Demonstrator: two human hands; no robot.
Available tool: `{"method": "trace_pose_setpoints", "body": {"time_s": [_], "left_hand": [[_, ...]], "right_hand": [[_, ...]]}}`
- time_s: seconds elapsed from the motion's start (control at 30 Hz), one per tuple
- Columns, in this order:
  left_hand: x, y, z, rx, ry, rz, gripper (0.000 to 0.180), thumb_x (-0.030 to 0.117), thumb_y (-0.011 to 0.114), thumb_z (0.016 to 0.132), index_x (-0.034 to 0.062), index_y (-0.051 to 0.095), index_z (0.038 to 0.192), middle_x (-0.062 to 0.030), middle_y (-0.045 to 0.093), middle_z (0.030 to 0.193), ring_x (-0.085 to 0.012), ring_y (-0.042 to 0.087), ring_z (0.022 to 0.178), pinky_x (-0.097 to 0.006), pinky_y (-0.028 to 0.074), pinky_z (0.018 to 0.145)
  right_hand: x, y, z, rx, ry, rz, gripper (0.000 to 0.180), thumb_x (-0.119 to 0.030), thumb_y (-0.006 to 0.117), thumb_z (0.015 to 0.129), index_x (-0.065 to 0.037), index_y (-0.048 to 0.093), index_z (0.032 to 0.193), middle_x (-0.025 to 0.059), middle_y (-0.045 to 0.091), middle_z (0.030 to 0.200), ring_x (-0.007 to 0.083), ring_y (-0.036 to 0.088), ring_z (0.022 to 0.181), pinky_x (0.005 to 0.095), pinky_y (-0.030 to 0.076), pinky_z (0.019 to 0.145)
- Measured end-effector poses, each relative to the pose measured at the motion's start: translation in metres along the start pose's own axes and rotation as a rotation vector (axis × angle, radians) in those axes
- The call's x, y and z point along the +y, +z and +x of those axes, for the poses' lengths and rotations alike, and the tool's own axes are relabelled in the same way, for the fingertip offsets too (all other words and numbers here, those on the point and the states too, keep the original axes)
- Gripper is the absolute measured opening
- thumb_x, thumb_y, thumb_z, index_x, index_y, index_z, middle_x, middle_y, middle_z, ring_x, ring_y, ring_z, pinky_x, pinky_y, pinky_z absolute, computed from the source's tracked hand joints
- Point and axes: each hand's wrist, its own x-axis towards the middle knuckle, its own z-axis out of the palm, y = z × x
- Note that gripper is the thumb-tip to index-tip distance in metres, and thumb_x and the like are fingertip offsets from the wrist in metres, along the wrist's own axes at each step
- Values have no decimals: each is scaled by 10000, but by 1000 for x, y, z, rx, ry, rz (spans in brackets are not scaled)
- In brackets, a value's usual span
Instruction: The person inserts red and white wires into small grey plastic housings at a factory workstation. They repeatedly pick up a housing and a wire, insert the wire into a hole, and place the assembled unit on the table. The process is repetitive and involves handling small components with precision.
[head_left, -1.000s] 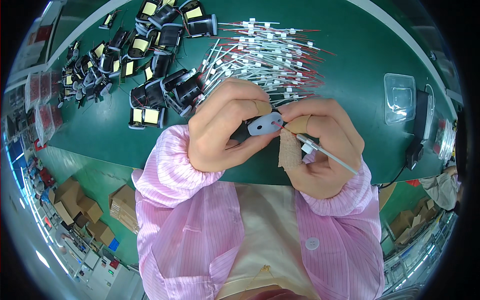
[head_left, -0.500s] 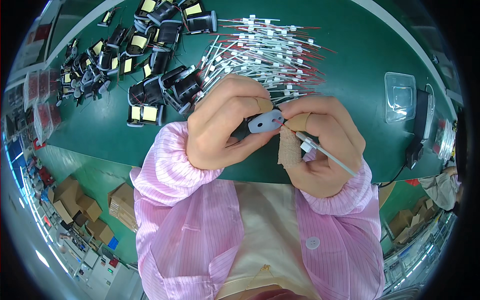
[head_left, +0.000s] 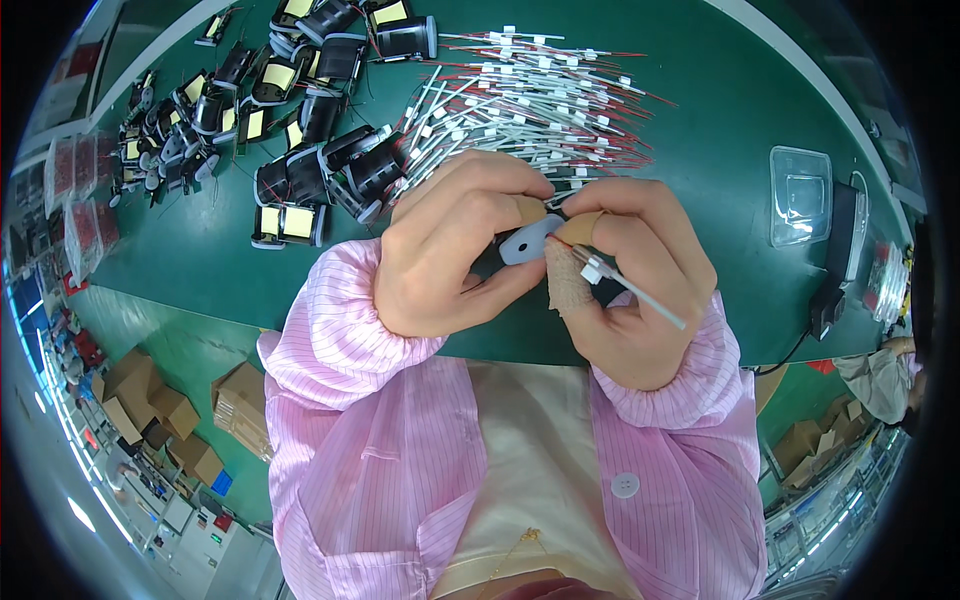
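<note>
Between my hands is a small black housing with a light grey oval end cap (head_left: 522, 246) that has dark holes in it. My left hand (head_left: 440, 250) is closed round the housing, with the cap facing up and toward me. My right hand (head_left: 645, 270) pinches a thin cable (head_left: 650, 304) with a white tag and a red lead, its fingertips against the cap's right end. Tape wraps some fingertips. Whether the lead passes into a hole is hidden by my right fingers. Beyond my hands lies a bundle of tagged white and red cables (head_left: 530, 100).
Several black housings with yellow pads (head_left: 320, 115) lie in a pile at the far left. A clear plastic tray (head_left: 800, 195) and a black device (head_left: 840, 260) with a cord stand at the right of the green table (head_left: 700, 120). Cardboard boxes (head_left: 150, 395) sit on the floor.
My right hand has shifted slightly left, closer to the cap, bringing the cable with it. Its fingertips now cover the cap's right hole. My left hand keeps its hold.
</note>
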Motion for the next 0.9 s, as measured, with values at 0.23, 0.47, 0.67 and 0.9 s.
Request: {"method": "trace_pose_setpoints", "body": {"time_s": [0.23, 0.47, 0.67, 0.9], "left_hand": [[-1, 0, -4, 60, -71, -32, 392, -64, 775, 591, 0, 561, 912, -159, 633, 906, -292, 630, 780, -342, 507, 658], [5, -11, 3, -76, -88, 118, 446, -73, 707, 636, -30, 610, 1070, -171, 603, 1086, -286, 601, 936, -351, 497, 805], [-1, -10, -2, -109, -179, 113, 392, -72, 715, 668, -22, 629, 1047, -142, 618, 1095, -278, 617, 950, -343, 506, 816], [-1, -14, -1, -93, -328, -66, 341, -52, 724, 733, -30, 627, 1059, -145, 624, 1144, -236, 619, 1021, -336, 504, 875]], "right_hand": [[-7, -14, 2, -69, 226, 232, 226, 69, 706, 723, 15, 645, 933, 108, 621, 791, 188, 601, 659, 277, 483, 579], [2, -3, -3, 8, 173, 106, 174, 98, 706, 735, 27, 662, 887, 119, 642, 762, 202, 623, 628, 281, 484, 561], [-2, -3, 1, -97, 252, -79, 147, 76, 706, 747, 28, 672, 882, 113, 612, 718, 184, 597, 559, 278, 465, 500], [0, -7, 4, -200, 268, -103, 111, 26, 637, 830, 40, 646, 940, 116, 541, 721, 226, 542, 537, 335, 424, 503]]}}
